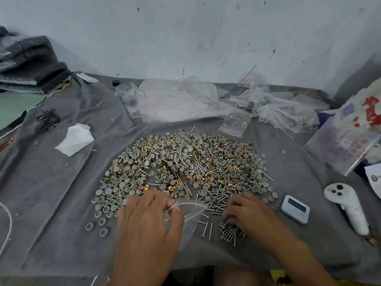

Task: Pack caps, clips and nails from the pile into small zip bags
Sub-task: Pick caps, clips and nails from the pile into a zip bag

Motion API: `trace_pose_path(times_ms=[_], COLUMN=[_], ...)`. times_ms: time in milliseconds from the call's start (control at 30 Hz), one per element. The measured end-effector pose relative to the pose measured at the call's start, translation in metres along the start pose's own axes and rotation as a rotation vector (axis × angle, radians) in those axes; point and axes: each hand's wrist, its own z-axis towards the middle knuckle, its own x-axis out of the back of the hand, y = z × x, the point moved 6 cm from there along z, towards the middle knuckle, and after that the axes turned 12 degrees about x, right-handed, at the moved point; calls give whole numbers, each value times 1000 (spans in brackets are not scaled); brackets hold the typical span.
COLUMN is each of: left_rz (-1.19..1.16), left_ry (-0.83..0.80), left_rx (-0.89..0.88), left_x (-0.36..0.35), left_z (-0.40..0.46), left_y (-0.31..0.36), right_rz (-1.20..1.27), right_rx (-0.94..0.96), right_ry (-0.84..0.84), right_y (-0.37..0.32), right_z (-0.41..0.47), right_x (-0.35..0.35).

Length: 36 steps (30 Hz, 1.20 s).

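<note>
The left hand (147,219) is holding a small clear zip bag (188,218) just above the grey cloth (51,203). Its fingers are curling round the top of the bag and pulling the mouth open. The bag is lying between the two hands.

The right hand (244,212) is resting on a little bunch of nails (228,232) near the front of the cloth. Its fingers are bending down onto the nails, but I cannot tell if they are gripping any. A few loose nails are lying between the bunch and the bag.

Just behind the hands, a big pile (183,168) is spreading over the cloth. Round grey caps (107,203), shiny gold clips (171,187) and silver nails are all mixing together in it.

To the right of the pile, a small white timer (295,209) is lying beside a white controller (348,209). To the left, a white tissue (75,139) is sitting on the cloth, with some black wire (47,119) behind it.

Farther back, lots of clear bags (181,102) are lying in a heap near the wall (185,34). Some filled bags (278,112) are lying on the right side of that heap. A folded grey blanket (31,62) is sitting in the far left corner.
</note>
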Motion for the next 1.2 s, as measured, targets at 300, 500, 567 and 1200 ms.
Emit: trace_pose_path(times_ms=[300, 500, 567, 1200], left_rz=[-136, -25, -26, 70], left_ry=[147, 33, -17, -143], left_rx=[53, 93, 101, -6], left_x=[25, 8, 5, 6], left_z=[27, 20, 19, 12], left_y=[7, -5, -9, 0], right_rz=[-61, 1, -57, -69], right_rx=[117, 103, 123, 45], right_ry=[-150, -131, -95, 14], right_y=[9, 18, 16, 4], right_z=[14, 14, 12, 7], right_x=[-15, -15, -8, 19])
